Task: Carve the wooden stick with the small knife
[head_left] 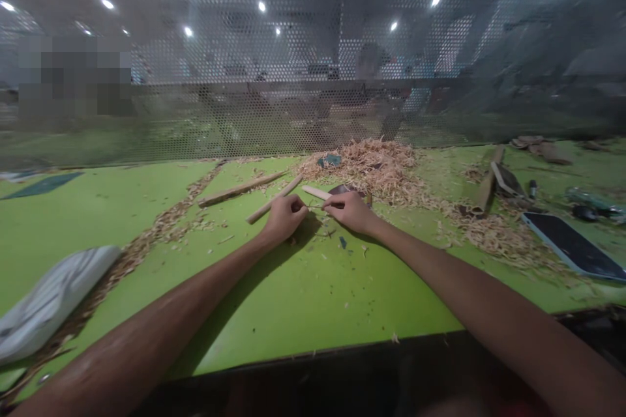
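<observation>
My left hand (286,216) is closed in a pinch low over the green table, and my right hand (353,210) faces it with thumb and fingers pressed together. Something thin may run between the two sets of fingertips, too small to make out. Just beyond the right fingers lies a pale wooden stick (315,192), partly hidden by that hand. A dark flat piece (341,189) shows behind the right knuckles. By the left hand, a slim wooden stick (267,205) slants away; farther left rests a rougher, longer stick (242,189).
Wood shavings (376,166) are heaped at the back against a perforated metal screen (293,104). A phone (577,244) and a metal-edged tool (508,179) lie at right. At left are a white striped object (59,293) and a dark green sheet (44,184).
</observation>
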Available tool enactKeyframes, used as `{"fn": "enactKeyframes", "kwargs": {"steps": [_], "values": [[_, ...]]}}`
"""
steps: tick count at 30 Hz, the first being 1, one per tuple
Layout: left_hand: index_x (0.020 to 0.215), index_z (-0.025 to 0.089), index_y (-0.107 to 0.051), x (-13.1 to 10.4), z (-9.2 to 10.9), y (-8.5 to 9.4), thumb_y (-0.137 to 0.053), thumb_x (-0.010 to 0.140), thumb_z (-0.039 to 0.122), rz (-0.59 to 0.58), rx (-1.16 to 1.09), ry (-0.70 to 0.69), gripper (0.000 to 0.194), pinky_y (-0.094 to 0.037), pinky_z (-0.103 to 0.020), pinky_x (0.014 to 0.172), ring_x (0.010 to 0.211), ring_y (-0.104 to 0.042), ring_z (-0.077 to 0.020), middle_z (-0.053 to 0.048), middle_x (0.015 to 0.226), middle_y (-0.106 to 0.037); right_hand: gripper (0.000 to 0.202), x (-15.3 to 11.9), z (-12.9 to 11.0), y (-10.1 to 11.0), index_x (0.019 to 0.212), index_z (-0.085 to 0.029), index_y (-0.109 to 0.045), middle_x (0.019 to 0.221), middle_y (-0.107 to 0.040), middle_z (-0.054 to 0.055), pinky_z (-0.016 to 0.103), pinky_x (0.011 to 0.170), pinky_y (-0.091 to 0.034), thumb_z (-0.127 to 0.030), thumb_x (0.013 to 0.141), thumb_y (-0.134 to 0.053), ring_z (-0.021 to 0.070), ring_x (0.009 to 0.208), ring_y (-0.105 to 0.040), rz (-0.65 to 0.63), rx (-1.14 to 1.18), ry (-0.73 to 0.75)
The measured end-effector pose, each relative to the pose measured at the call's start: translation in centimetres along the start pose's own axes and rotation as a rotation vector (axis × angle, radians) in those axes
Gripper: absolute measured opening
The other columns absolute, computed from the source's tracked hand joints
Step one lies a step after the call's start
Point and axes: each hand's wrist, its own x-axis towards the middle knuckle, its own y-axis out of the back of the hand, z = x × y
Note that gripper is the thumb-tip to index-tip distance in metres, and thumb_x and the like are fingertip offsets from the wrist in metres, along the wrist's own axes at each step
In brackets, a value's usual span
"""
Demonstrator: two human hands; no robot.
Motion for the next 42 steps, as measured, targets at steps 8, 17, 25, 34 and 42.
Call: {"fn": "enactKeyframes", "kwargs": {"steps": [8, 17, 25, 34, 42], "values": [[0.065, 0.019, -0.062, 0.02, -0.17, -0.04, -0.063, 0.077, 0.019, -0.004, 0.004, 0.0, 0.012, -0.037, -0.025, 0.056, 0.058, -0.054, -0.0153, 0.0, 0.059, -0.063, 0.024, -0.17, 0.03, -0.08, 0.103, -0.018, -0.088, 0.082, -0.078, 0.008, 0.023, 0.057, -0.041, -0.017, 0.091, -0.067, 0.011, 0.059, -0.055, -0.036, 0.061, 0.027], [0.068, 0.018, -0.064, 0.02, 0.04, 0.0, -0.063, 0.076, 0.019, -0.002, -0.025, 0.003, 0.009, -0.038, -0.026, 0.058, 0.06, -0.056, -0.0158, -0.001, 0.061, -0.064, 0.025, 0.27, 0.57, -0.15, 0.106, -0.018, -0.088, 0.082, -0.077, 0.009, 0.025, 0.059, -0.038, -0.016, 0.093, -0.066, 0.0114, 0.059, -0.053, 0.017, -0.009, 0.003], [0.068, 0.018, -0.063, -0.07, -0.18, -0.05, -0.063, 0.077, 0.017, -0.022, -0.039, -0.013, 0.01, -0.038, -0.025, 0.056, 0.057, -0.054, -0.0143, 0.001, 0.059, -0.062, 0.024, 0.12, 0.22, -0.09, 0.107, -0.016, -0.087, 0.083, -0.078, 0.008, 0.024, 0.059, -0.038, -0.015, 0.094, -0.067, 0.0098, 0.058, -0.052, -0.004, -0.005, 0.001], [0.069, 0.017, -0.067, -0.02, -0.22, 0.03, -0.065, 0.078, 0.019, -0.017, -0.033, -0.012, 0.009, -0.04, -0.025, 0.056, 0.058, -0.056, -0.0147, -0.001, 0.062, -0.067, 0.022, 0.16, 0.4, -0.03, 0.104, -0.016, -0.087, 0.084, -0.077, 0.009, 0.025, 0.059, -0.039, -0.017, 0.095, -0.067, 0.011, 0.06, -0.054, -0.005, -0.013, 0.014], [0.071, 0.015, -0.067, -0.62, 0.43, 0.35, -0.064, 0.078, 0.016, -0.157, -0.043, -0.145, 0.007, -0.035, -0.022, 0.053, 0.055, -0.05, -0.0114, 0.002, 0.06, -0.063, 0.024, 0.21, 0.17, -0.24, 0.107, -0.017, -0.085, 0.097, -0.08, 0.009, 0.026, 0.064, -0.042, -0.024, 0.099, -0.064, 0.0129, 0.068, -0.06, -0.057, -0.145, 0.097]]}}
